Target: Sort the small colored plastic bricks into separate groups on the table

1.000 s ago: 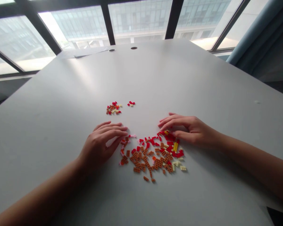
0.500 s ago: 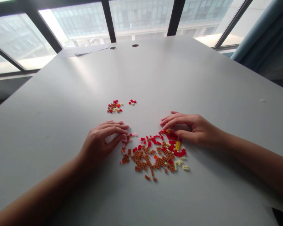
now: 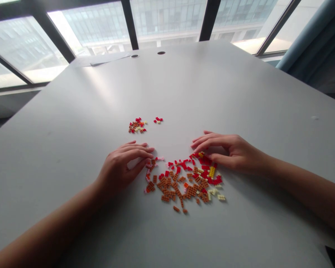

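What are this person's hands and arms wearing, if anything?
Nothing that shows: the left hand and right hand are bare, as are the left forearm and right forearm. No gloves, sleeves, watch, bracelet, ring or cables are visible.

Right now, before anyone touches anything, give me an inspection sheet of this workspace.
Surface: pale grey tabletop, with round grommet holes near the far edge.
Job's things: small plastic bricks in red, orange-brown, cream and yellow, in a loose spread, plus two small clusters farther out.
Clutter: a pale sheet of paper at the far edge.
Hands: left hand rests at the spread's left edge; right hand curves over its upper right edge, beside red bricks. Neither visibly holds anything.
Cables: nothing seen.
Surroundings: large windows looking onto a building; a blue curtain at the right.
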Motion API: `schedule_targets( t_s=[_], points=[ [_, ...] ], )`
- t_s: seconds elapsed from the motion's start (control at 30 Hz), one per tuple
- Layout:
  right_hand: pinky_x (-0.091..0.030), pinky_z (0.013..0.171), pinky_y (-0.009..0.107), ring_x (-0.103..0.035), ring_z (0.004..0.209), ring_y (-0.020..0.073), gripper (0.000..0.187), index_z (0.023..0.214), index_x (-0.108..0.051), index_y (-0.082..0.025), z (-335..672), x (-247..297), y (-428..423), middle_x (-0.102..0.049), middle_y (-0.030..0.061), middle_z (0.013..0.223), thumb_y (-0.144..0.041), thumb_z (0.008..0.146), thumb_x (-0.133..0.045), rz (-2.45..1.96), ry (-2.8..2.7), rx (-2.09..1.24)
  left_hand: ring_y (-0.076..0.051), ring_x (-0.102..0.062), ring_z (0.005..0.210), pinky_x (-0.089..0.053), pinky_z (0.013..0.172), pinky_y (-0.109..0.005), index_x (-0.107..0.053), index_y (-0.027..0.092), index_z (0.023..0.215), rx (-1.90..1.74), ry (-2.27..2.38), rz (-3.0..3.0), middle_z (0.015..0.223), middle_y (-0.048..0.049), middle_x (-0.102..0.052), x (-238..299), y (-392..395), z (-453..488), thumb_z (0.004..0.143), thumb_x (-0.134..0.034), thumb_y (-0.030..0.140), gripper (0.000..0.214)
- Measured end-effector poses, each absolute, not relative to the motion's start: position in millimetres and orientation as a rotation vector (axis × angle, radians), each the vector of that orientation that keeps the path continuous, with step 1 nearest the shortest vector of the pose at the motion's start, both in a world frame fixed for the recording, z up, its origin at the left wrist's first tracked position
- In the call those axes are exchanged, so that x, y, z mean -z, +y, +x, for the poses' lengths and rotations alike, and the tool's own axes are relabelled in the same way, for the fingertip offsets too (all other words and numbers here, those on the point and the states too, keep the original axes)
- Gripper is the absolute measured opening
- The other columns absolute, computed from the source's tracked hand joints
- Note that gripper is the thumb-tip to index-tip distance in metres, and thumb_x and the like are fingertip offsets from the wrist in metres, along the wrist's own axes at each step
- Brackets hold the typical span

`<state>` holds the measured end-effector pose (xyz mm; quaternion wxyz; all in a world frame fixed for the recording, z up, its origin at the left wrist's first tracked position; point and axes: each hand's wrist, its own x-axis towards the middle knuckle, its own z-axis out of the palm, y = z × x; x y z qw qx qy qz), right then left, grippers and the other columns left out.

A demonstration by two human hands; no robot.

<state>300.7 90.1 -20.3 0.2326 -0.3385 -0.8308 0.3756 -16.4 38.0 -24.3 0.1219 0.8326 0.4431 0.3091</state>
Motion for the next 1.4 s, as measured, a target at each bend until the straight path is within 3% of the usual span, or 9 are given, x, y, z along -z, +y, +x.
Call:
schedule_targets(
  t_s=[1.4],
  points=[
    [-0.028, 0.119, 0.05, -0.066, 0.111, 0.025, 0.024, 0.096, -0.075, -0.028, 301.8, 21.2, 91.0, -0.075, 0.0025, 0.108, -0.02, 0.077, -0.063, -0.893, -2.295, -1.013, -0.021, -0.069, 0.106, -0.053, 0.099, -0.033, -0.072, 0.022, 0.093, -0.891, 1.258, 2.471, 0.103, -0.003, -0.077, 23.5, 37.3, -16.2, 0.087, -0.067, 0.029, 0.011]
  ],
)
